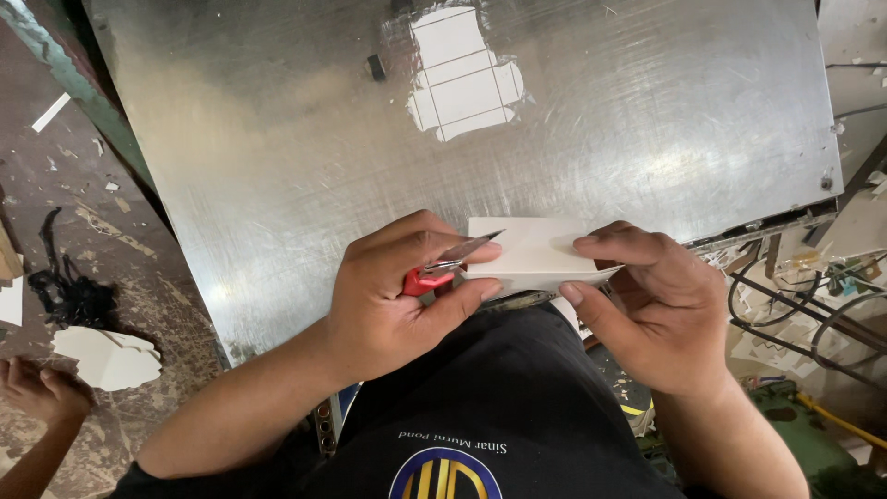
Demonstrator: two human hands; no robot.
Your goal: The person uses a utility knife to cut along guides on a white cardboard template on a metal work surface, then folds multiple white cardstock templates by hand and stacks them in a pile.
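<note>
The right hand (pixel 647 305) pinches a stack of white cards (pixel 536 254) at the near edge of the metal table (pixel 277 139), steadying it for cutting. The left hand (pixel 397 296) grips a red-handled knife (pixel 453 259), blade laid across the stack's corner.

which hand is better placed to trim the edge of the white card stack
Left. The left hand holds the red-handled knife, blade resting on the white card stack. The right hand only pinches the stack steady.
</note>
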